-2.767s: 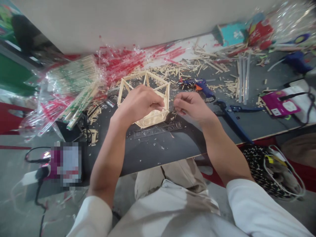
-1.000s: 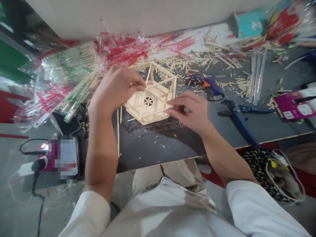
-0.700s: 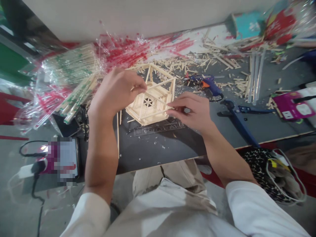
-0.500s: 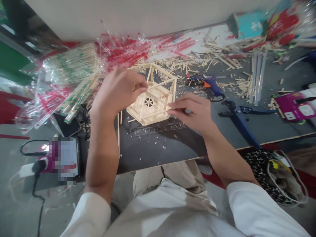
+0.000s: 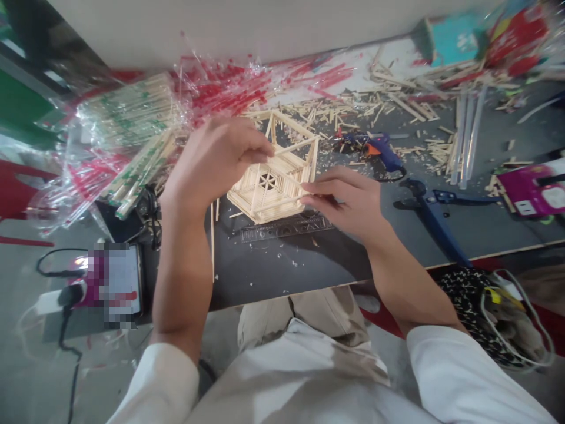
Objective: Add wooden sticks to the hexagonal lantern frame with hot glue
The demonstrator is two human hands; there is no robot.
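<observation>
Mid-frame, the left hand (image 5: 212, 162) and right hand (image 5: 348, 199) pinch a wooden stick (image 5: 291, 176) in their fingers, atop a hexagonal stick structure (image 5: 276, 200).

The left hand (image 5: 220, 154) has moved off toward the surface's (image 5: 309, 268) far edge, the right hand (image 5: 348, 197) has come left against the hexagonal stick frame (image 5: 274, 207), and now I can see a thin wooden stick (image 5: 290, 172) between their fingertips.

Room on the table (image 5: 318, 271) nearside; obstacles: stick frame (image 5: 276, 201) beyond, blue cutter (image 5: 435, 218) rightward
</observation>
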